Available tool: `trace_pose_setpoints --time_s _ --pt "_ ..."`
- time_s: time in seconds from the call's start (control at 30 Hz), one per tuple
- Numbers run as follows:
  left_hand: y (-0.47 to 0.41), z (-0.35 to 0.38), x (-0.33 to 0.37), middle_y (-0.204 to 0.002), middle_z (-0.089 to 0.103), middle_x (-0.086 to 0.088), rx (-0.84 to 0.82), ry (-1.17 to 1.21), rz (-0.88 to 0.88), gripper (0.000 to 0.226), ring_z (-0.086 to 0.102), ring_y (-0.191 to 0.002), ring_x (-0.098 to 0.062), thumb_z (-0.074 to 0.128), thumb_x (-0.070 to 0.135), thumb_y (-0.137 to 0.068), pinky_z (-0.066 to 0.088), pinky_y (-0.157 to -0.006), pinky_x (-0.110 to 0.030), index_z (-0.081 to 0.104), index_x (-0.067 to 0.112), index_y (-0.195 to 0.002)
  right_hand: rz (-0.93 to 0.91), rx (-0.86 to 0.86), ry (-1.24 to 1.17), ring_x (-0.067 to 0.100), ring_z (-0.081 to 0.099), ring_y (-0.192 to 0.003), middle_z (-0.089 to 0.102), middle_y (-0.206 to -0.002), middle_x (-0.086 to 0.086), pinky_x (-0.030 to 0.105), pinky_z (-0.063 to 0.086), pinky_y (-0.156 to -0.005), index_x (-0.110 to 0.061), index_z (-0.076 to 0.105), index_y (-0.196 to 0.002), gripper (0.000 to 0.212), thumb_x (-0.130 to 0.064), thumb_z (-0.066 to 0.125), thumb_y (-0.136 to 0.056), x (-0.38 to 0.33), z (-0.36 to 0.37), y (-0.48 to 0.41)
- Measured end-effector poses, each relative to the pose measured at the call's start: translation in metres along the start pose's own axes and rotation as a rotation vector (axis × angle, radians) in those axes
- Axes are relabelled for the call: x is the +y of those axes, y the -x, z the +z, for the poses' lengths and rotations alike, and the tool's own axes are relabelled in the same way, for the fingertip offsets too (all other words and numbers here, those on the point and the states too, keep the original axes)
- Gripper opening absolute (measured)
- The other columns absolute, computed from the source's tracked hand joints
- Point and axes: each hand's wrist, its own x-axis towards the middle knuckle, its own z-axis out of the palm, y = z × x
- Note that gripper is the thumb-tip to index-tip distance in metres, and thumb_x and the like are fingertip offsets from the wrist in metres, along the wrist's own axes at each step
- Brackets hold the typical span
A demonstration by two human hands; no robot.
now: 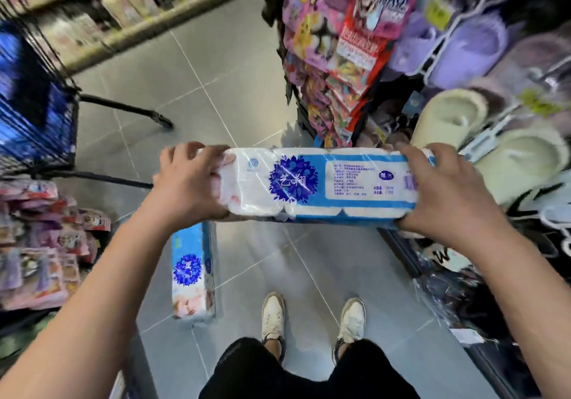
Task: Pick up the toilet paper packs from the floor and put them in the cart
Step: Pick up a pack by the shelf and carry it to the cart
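A long white-and-blue toilet paper pack [312, 183] hangs level in the air in front of me, above the grey floor. My left hand [188, 180] grips its left end and my right hand [445, 188] grips its right end, fingers curled round the wrapping. A second, matching pack [192, 272] lies on the floor below my left forearm, just left of my feet. The black wire cart [46, 105] stands at the left, with blue packaging visible inside it.
A rack of colourful packets [336, 52] and hanging slippers [482, 46] crowds the right side. Stacked packets [46, 244] fill a low shelf at the left. A long shelf [123, 12] runs across the back. The floor tiles [216, 67] between the racks form the aisle.
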Motion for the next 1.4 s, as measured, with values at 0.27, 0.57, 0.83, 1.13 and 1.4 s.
trace_pose_setpoints --time_s 0.27,0.57,0.83,1.13,1.4 --pt "0.054 -0.078 0.039 -0.129 0.044 -0.002 0.134 -0.019 0.109 0.116 0.038 -0.131 -0.034 0.066 0.07 -0.031 0.038 -0.105 -0.051 0.046 0.033 -0.139 -0.031 0.071 0.008 0.036 0.043 -0.129 0.034 -0.144 0.008 0.044 0.04 -0.106 -0.039 0.025 -0.153 0.115 -0.054 0.08 -0.053 0.021 -0.074 0.065" --pt "0.053 -0.089 0.084 -0.141 0.04 0.0 0.127 -0.046 0.191 0.133 0.027 -0.135 -0.029 0.064 0.073 -0.031 0.035 -0.111 -0.046 0.038 0.015 -0.148 0.084 0.134 -0.025 0.028 0.032 -0.141 0.024 -0.154 0.005 0.041 0.033 -0.114 -0.017 0.005 -0.158 0.132 -0.064 0.076 -0.058 0.049 -0.08 0.103" --pt "0.024 -0.087 0.095 -0.143 0.037 0.004 0.02 -0.027 0.407 0.131 0.025 -0.136 -0.026 0.078 0.065 -0.035 0.036 -0.111 -0.047 0.034 0.022 -0.15 0.32 0.149 -0.023 0.028 0.029 -0.144 0.022 -0.157 0.007 0.038 0.029 -0.119 -0.012 0.007 -0.159 0.128 -0.064 0.07 -0.061 0.032 -0.067 0.16" --pt "0.016 -0.054 0.119 -0.142 0.039 -0.001 -0.094 -0.104 0.728 0.121 0.027 -0.136 -0.03 0.086 0.051 -0.043 0.041 -0.106 -0.049 0.037 0.018 -0.148 0.692 0.096 -0.069 0.03 0.033 -0.143 0.023 -0.157 0.008 0.039 0.033 -0.116 -0.009 0.01 -0.159 0.132 -0.066 0.076 -0.06 -0.011 -0.035 0.26" --pt "0.071 -0.019 0.173 -0.137 0.044 -0.003 -0.197 -0.138 0.991 0.124 0.034 -0.131 -0.033 0.069 0.066 -0.034 0.04 -0.105 -0.052 0.042 0.018 -0.144 0.956 0.107 -0.066 0.032 0.042 -0.136 0.034 -0.152 0.011 0.044 0.039 -0.113 -0.008 0.019 -0.157 0.136 -0.071 0.073 -0.049 -0.025 -0.001 0.381"
